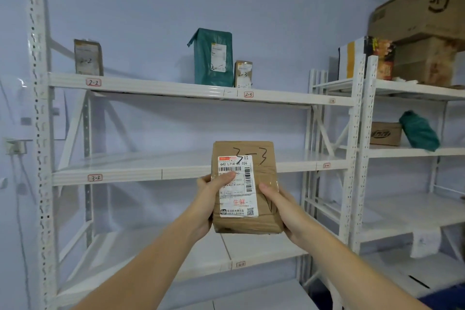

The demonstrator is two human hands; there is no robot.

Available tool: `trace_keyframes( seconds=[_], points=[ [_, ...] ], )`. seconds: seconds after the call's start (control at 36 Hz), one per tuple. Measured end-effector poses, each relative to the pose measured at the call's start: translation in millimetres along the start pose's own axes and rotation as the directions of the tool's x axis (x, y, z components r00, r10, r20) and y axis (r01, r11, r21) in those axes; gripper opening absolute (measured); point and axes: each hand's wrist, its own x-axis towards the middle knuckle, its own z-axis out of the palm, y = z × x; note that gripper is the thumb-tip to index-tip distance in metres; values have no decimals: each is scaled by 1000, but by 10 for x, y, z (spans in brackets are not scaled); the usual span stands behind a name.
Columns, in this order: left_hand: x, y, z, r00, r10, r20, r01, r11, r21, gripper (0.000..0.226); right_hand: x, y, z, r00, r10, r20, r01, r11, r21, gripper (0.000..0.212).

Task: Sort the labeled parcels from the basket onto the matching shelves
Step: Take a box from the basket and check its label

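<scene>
I hold a brown taped parcel [251, 153] upright in front of the white shelf rack; "3-3" is handwritten on its top and a white shipping label covers its face. My left hand [214, 194] grips its left edge with the thumb on the label. My right hand [279, 206] grips its right edge. Behind the parcel runs the middle shelf [125, 171], tagged 3-2 [95, 177] at the left. The upper shelf [156, 87] carries tags 2-2 [93, 82] and 2-3 [248, 94]. The basket is not in view.
On the upper shelf stand a brown parcel marked 2-2 [88, 58], a green bag parcel [214, 58] and a small brown parcel marked 2-3 [243, 74]. The right-hand rack [362, 133] holds cardboard boxes [422, 12], a small box [386, 133] and a green bag [419, 131].
</scene>
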Motion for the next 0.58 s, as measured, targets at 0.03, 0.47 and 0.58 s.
trace_keyframes(
  seconds=[0.03,0.47,0.58],
  points=[
    [144,2,3,1000,11,-2,-11,1000,6,68,157,6,-48,1000,-7,-4,6,999,-33,33],
    [2071,323,-78,969,240,-51,-214,927,309,39,2481,-179,-537,962,-249,109,270,829,-490,14],
    [2564,476,-122,943,323,-81,-270,883,384,37,3122,-188,-575,944,-290,156,329,827,-455,28]
  ],
)
